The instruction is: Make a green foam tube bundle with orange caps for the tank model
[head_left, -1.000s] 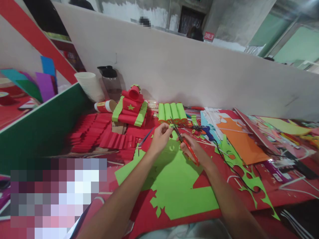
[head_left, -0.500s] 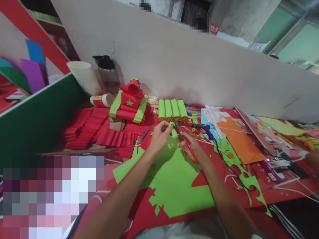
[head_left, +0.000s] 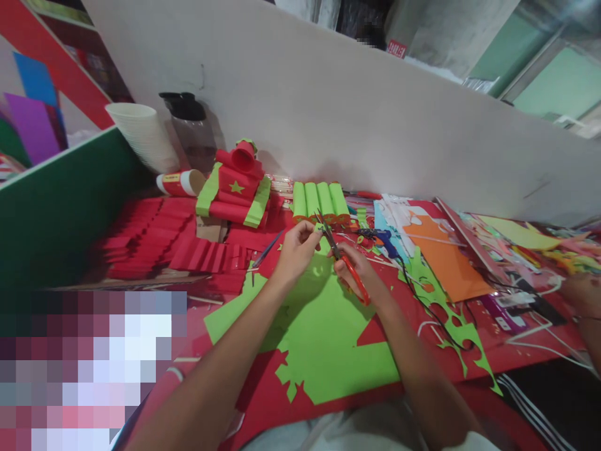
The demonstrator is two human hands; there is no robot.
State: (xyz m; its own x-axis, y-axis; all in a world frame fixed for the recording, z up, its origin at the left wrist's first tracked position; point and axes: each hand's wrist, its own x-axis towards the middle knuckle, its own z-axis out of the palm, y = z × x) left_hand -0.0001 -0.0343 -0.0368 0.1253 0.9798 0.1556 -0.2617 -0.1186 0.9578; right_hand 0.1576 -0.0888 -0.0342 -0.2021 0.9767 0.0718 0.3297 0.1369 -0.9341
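In my right hand (head_left: 350, 266) is a pair of scissors (head_left: 353, 275) with red handles, its blades slightly apart and pointing up and left. My left hand (head_left: 299, 247) pinches a small piece of green paper (head_left: 322, 228) close to the blades; its exact shape is too small to make out. Beneath both hands lies a large green paper sheet (head_left: 323, 338) with jagged cut edges. Just beyond them stand several green paper rolls (head_left: 319, 199) with orange ends. To the left is a red and green paper model (head_left: 237, 188) bearing a green star.
Folded red paper strips (head_left: 141, 238) cover the left side, near stacked paper cups (head_left: 145, 138) and a bottle (head_left: 190, 128). On the right lie a blue glue gun (head_left: 387, 243), an orange sheet (head_left: 446, 257) and green scraps (head_left: 451, 319). Another person's arm (head_left: 585, 307) reaches in at far right.
The whole view has shifted a little, so things appear slightly further left and higher. Both hands keep their hold near the same spot. More of the other person's arm shows at right.
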